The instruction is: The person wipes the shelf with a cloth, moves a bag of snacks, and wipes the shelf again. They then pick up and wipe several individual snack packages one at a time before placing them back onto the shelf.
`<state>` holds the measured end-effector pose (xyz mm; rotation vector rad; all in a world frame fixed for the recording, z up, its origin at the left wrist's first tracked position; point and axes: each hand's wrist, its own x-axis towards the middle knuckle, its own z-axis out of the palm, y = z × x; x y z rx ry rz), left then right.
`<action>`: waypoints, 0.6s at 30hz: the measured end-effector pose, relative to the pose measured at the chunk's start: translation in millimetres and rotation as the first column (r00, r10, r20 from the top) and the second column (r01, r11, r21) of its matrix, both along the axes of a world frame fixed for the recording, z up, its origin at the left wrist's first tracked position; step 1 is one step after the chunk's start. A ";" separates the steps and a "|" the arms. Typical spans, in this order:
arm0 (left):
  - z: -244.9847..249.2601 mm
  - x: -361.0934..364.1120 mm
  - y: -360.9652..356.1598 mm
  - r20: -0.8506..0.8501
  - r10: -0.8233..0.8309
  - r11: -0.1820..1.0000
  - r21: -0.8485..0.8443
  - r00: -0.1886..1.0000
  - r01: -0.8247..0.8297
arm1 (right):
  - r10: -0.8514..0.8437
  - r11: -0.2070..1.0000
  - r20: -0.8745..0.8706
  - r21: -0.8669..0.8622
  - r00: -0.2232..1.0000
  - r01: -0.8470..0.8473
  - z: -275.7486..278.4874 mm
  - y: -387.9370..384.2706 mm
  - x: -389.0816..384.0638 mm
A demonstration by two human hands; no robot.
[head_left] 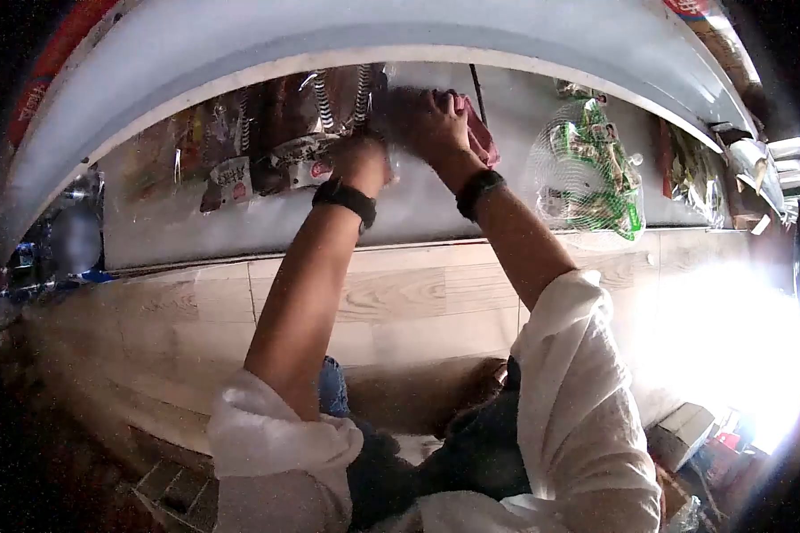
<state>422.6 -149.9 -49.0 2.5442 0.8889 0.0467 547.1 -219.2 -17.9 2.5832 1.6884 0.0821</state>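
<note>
Under the shelf edge, my right hand (444,129) has its fingers closed over a folded pinkish-red cloth (479,133), part of which sticks out on its right side. My left hand (362,162) is smeared by motion, and its fingers cannot be made out. It overlaps the nearest of the clear plastic food packets (295,164), which have dark contents and white-and-red labels. Black bands sit on both wrists. Beneath the hands lies a pale shelf surface (427,202).
Right of my hands lies a net bag (587,173) of green-and-white packets. Further right are more clear-wrapped packets (692,182). A curved white shelf edge (400,55) runs above my hands. Dark bottles (67,235) stand at far left; an open carton (682,435) sits on the floor at right.
</note>
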 end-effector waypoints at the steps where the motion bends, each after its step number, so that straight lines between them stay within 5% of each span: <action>1: 31.1 -5.7 -5.2 -0.115 -0.129 0.984 0.107 0.985 0.142 | -0.080 0.996 -0.101 -0.052 0.992 0.075 4.6 8.9 3.4; 5: 40.3 -4.4 -6.1 -0.203 -0.116 0.993 -0.039 0.972 0.111 | -0.042 0.999 0.088 0.020 0.995 0.041 7.6 9.9 20.5; 9: 25.7 -7.0 -5.4 -0.136 -0.032 0.999 0.036 0.990 0.037 | -0.270 0.952 -0.060 0.134 0.961 0.276 -46.2 10.7 77.6; 12: 41.7 -5.1 -9.6 -0.272 -0.052 0.995 -0.100 0.961 0.026 | -0.331 0.943 -0.055 0.025 0.942 0.332 -29.5 -9.1 89.4; 14: 22.5 -6.9 -5.4 -0.190 -0.055 0.995 -0.088 0.980 0.039 | -0.338 0.940 0.135 -0.001 0.931 0.341 -12.7 -33.7 77.3; 16: 3.4 -4.5 -2.3 -0.108 -0.064 0.995 -0.084 0.992 0.055 | -0.322 0.946 0.131 0.069 0.938 0.316 1.2 -46.9 69.8; 18: -3.6 0.5 -5.1 -0.219 -0.028 0.997 0.065 0.975 0.043 | -0.325 0.937 -0.087 -0.163 0.942 0.309 26.4 -49.2 58.7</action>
